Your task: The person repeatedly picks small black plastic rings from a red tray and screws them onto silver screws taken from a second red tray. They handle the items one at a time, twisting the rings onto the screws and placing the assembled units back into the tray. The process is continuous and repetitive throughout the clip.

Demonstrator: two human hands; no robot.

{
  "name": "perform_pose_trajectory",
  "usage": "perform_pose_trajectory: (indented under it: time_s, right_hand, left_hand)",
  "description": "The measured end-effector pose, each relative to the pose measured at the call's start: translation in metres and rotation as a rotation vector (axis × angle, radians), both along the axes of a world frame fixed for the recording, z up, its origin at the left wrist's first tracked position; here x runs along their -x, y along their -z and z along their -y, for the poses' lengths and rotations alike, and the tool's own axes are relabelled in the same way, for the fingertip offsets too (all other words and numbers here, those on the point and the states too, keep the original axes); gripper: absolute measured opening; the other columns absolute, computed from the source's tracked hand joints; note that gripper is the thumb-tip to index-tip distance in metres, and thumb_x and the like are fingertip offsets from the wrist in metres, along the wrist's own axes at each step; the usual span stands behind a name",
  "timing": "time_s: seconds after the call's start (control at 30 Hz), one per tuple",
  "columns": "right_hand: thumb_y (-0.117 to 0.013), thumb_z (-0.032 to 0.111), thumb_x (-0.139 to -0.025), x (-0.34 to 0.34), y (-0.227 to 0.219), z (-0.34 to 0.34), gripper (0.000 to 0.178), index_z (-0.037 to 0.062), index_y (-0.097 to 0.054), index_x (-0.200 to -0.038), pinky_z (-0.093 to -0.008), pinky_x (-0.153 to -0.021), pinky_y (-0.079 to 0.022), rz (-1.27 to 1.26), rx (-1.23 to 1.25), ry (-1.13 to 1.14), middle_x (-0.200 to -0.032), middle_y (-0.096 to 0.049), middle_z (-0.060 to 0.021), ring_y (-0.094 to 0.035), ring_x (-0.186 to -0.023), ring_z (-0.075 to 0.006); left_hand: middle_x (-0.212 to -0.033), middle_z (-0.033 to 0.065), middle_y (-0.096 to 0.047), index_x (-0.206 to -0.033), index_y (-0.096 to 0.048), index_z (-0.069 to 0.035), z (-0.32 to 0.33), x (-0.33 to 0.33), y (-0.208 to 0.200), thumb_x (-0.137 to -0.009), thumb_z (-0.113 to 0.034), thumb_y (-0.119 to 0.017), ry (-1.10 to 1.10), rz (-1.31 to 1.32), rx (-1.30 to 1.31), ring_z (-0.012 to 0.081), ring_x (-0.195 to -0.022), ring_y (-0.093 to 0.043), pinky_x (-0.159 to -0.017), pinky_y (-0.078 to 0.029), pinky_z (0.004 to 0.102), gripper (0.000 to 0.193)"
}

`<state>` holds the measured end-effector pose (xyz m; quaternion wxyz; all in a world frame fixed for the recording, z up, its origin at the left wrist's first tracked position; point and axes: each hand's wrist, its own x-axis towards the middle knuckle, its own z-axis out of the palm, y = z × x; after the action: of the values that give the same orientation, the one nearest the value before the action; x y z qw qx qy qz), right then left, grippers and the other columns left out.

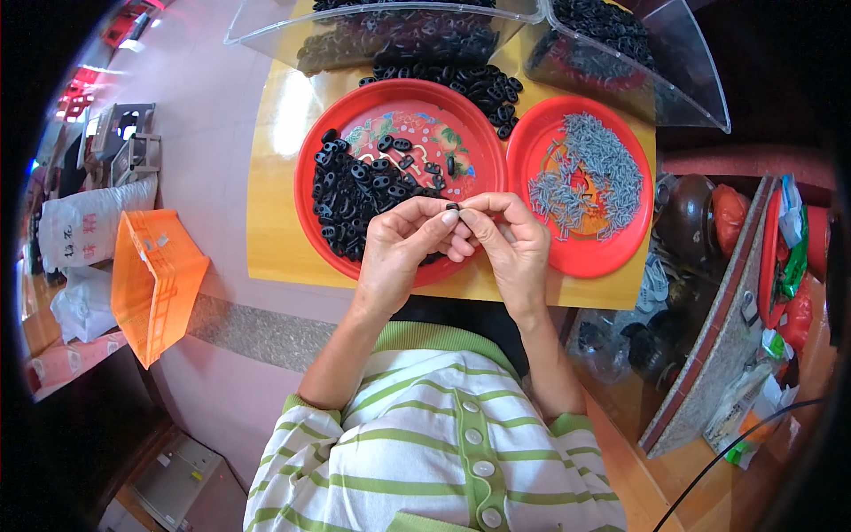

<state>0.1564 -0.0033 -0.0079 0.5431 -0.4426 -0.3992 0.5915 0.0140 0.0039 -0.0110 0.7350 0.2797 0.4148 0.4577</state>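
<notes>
Over the near rim of a large red tray, my two hands meet at their fingertips. Between the thumb and fingers of my left hand is a small black plastic piece, mostly covered by the fingers. My right hand pinches at the same piece from the other side; whether it also holds a grey pin is hidden. Many black two-holed plastic pieces are heaped in the tray's left half, with a few scattered on its flowered middle. To the right, a smaller red plate holds a pile of grey pins.
Two clear bins of black pieces stand at the table's far side, with loose black pieces before them. An orange crate and a white sack are at left. Shelves with bags and a dark jar stand at right.
</notes>
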Motion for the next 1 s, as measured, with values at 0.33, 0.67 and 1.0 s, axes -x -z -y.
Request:
perform_pose_trajectory:
  time_s: [0.33, 0.67, 1.0]
  right_hand:
    - [-0.068, 0.009, -0.079, 0.005, 0.005, -0.05, 0.022, 0.0027, -0.06, -0.098, -0.0283, -0.058, -0.047, 1.047, -0.27, -0.009, -0.082, -0.063, -0.0105, -0.062, -0.071, -0.0142]
    - [-0.067, 0.01, -0.079, 0.011, 0.009, -0.06, 0.02, 0.0011, -0.06, -0.096, -0.0345, -0.064, -0.05, 1.017, -0.151, -0.09, -0.086, -0.063, -0.01, -0.062, -0.077, -0.0218]
    - [-0.064, 0.011, -0.086, -0.009, -0.013, -0.042, 0.024, 0.0009, -0.062, -0.108, -0.0188, -0.059, -0.049, 0.033, 0.258, -0.238, -0.085, -0.064, -0.0016, -0.059, -0.073, -0.0055]
  left_hand:
    - [-0.083, 0.0121, -0.066, -0.096, -0.059, 0.002, 0.002, 0.016, -0.002, -0.09, -0.009, -0.057, -0.084, 0.075, 0.052, 0.0154, -0.07, -0.065, -0.064, -0.053, 0.0266, 0.012]
    - [-0.083, 0.012, -0.066, -0.097, -0.059, 0.002, -0.001, 0.024, 0.0, -0.09, -0.007, -0.057, -0.121, 0.081, 0.044, 0.0153, -0.069, -0.065, -0.064, -0.053, 0.0261, 0.012]
    - [-0.081, 0.0111, -0.065, -0.095, -0.058, 0.002, -0.006, 0.018, -0.005, -0.09, -0.009, -0.056, -0.149, 0.047, -0.028, 0.0151, -0.067, -0.064, -0.061, -0.051, 0.0253, 0.012]
